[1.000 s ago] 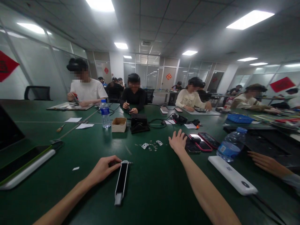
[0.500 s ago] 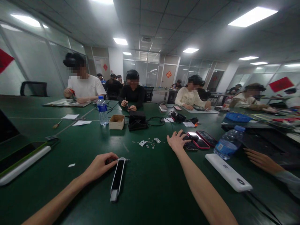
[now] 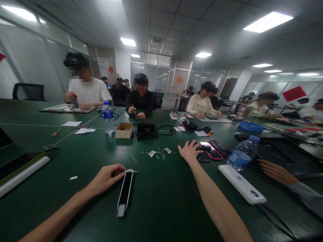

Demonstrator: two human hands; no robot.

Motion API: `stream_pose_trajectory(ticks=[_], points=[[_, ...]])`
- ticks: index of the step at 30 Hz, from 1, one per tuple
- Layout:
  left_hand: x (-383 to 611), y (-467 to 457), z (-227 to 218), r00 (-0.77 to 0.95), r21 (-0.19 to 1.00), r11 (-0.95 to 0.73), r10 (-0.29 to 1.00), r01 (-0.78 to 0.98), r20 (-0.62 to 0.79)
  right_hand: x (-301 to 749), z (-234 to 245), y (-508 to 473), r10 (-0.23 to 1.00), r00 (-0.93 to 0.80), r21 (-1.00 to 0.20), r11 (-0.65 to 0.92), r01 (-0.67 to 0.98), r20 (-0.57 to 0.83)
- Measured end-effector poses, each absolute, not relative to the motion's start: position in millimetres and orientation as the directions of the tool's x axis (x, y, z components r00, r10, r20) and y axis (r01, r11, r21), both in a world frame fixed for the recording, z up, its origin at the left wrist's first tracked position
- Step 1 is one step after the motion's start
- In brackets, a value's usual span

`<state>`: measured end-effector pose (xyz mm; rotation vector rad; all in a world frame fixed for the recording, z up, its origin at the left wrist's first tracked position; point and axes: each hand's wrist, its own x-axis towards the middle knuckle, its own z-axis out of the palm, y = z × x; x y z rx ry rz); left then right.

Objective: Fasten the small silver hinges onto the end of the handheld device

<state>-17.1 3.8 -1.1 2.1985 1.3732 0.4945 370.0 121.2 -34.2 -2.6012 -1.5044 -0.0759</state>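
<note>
On the counter (image 3: 161, 208), loose rings (image 3: 160, 154) are lying at the clock's centre, between one plate (image 3: 152, 153) at nine o'clock and a second plate (image 3: 168, 151) at two. A long frame (image 3: 125, 190) is lying at seven o'clock, the left fingers (image 3: 117, 166) touching its far end. At three o'clock the right fingers (image 3: 193, 147) are resting next to the phones (image 3: 214, 154); a water bottle (image 3: 242, 154) is standing farther out, with a power bank (image 3: 241, 184) lying at its six. At eleven o'clock a box (image 3: 123, 131) is sitting between another bottle (image 3: 108, 118) at its nine and a case (image 3: 147, 129) at its three.
</note>
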Motion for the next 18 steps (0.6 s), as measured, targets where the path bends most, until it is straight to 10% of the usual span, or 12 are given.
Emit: stream_pose_trajectory(ticks=[18], points=[[-11.1, -1.3, 7.2, 0.366, 0.593, -0.318, 0.929, 0.74, 0.042, 350.9, -37.4, 117.3, 0.877, 0.267, 0.052, -0.312, 0.949, 0.4]])
